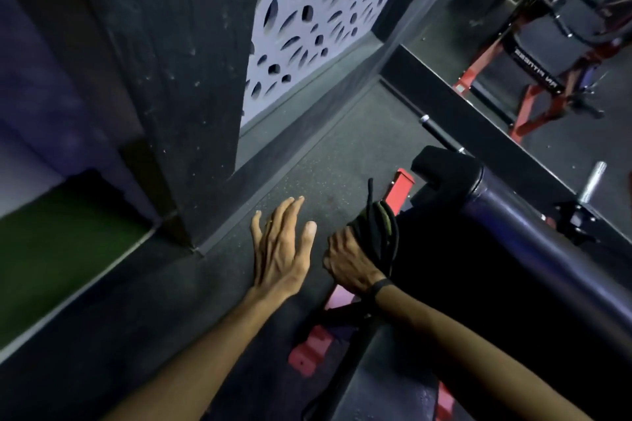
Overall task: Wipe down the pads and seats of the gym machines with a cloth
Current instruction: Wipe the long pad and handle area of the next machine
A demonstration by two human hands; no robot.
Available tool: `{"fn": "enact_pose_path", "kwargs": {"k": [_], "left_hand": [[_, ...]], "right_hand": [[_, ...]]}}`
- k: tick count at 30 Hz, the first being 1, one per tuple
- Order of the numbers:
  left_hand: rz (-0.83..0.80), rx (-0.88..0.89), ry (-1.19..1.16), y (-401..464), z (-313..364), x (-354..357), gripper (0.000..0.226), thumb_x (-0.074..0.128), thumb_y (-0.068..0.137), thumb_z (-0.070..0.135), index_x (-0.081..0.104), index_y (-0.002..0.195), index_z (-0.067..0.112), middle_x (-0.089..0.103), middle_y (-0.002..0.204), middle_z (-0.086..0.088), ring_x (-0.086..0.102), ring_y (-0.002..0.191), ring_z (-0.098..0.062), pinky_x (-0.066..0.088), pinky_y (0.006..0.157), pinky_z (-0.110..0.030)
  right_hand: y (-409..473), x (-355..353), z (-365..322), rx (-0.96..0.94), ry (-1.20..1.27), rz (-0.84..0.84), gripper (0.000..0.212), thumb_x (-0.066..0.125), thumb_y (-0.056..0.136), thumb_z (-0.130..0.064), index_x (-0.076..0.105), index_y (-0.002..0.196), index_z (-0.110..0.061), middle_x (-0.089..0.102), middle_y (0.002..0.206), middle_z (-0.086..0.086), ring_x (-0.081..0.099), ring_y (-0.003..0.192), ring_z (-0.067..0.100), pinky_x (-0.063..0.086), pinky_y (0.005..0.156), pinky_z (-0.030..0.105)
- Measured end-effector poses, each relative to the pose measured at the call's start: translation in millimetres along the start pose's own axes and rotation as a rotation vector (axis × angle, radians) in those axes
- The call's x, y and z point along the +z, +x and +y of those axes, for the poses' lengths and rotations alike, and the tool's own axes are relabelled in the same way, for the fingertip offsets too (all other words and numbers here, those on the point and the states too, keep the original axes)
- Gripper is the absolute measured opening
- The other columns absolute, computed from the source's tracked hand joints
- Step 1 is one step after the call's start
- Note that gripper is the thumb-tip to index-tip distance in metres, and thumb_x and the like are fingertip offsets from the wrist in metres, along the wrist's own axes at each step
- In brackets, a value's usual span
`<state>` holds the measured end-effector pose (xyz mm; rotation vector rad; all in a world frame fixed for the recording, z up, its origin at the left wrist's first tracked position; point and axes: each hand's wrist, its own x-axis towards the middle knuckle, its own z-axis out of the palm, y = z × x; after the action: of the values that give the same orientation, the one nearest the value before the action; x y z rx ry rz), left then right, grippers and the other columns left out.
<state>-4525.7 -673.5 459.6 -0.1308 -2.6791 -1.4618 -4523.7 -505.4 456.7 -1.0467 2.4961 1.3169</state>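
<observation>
My right hand (350,263) grips a dark cloth (374,231), bunched up with a strand sticking upward, and presses it against the left side of a black machine pad (485,249). The pad runs from the lower middle to the right, with a notched black end (444,167) at its far tip. My left hand (282,243) hovers over the floor just left of the pad, fingers spread and holding nothing. A dark band circles my right wrist.
The machine's red frame (309,350) shows under the pad. A dark pillar (164,79) stands close on the left, with a perforated white panel (318,17) behind it. A mirror (547,55) at right reflects a red-framed machine. A chrome bar end (593,181) sticks out at right.
</observation>
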Motion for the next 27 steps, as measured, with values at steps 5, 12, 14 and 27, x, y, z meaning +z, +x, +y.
{"fn": "enact_pose_path", "kwargs": {"k": [5, 12, 14, 27], "left_hand": [[-0.064, 0.084, 0.032, 15.3, 10.7, -19.9, 0.071, 0.015, 0.100, 0.063, 0.044, 0.150, 0.020, 0.047, 0.152, 0.000, 0.040, 0.142, -0.012, 0.005, 0.123, -0.051], [-0.106, 0.211, -0.003, 12.6, 64.0, -16.4, 0.063, 0.023, 0.101, 0.054, 0.048, 0.147, 0.018, 0.052, 0.149, -0.004, 0.045, 0.139, -0.017, 0.012, 0.120, -0.055], [-0.124, 0.226, 0.000, 1.7, 70.1, -11.6, 0.063, 0.024, 0.101, 0.053, 0.049, 0.146, 0.017, 0.052, 0.148, -0.004, 0.046, 0.138, -0.018, 0.014, 0.120, -0.055], [-0.488, 0.242, 0.140, -162.5, 65.1, 56.7, 0.086, 0.004, 0.096, 0.072, 0.047, 0.148, 0.019, 0.051, 0.149, -0.002, 0.046, 0.138, -0.018, 0.012, 0.120, -0.054]], "right_hand": [[-13.9, -30.8, 23.2, 0.120, 0.359, 0.117, 0.029, 0.062, 0.091, -0.041, 0.071, 0.071, -0.022, 0.063, 0.077, 0.009, 0.058, 0.078, 0.031, 0.030, 0.080, 0.046], [-77.3, -95.9, 44.4, 0.356, 0.521, 0.460, 0.036, 0.052, 0.096, -0.049, 0.064, 0.081, -0.019, 0.058, 0.083, 0.004, 0.050, 0.073, 0.024, 0.034, 0.069, 0.039], [-92.9, -94.1, 32.0, 0.409, 0.550, 0.495, 0.035, 0.054, 0.096, -0.048, 0.064, 0.079, -0.019, 0.059, 0.086, 0.005, 0.050, 0.073, 0.024, 0.033, 0.067, 0.039], [-261.1, -43.7, -95.1, 1.320, 0.974, 0.028, 0.053, 0.041, 0.094, -0.064, 0.077, 0.092, -0.024, 0.065, 0.080, 0.003, 0.062, 0.078, 0.029, 0.045, 0.070, 0.041]]}}
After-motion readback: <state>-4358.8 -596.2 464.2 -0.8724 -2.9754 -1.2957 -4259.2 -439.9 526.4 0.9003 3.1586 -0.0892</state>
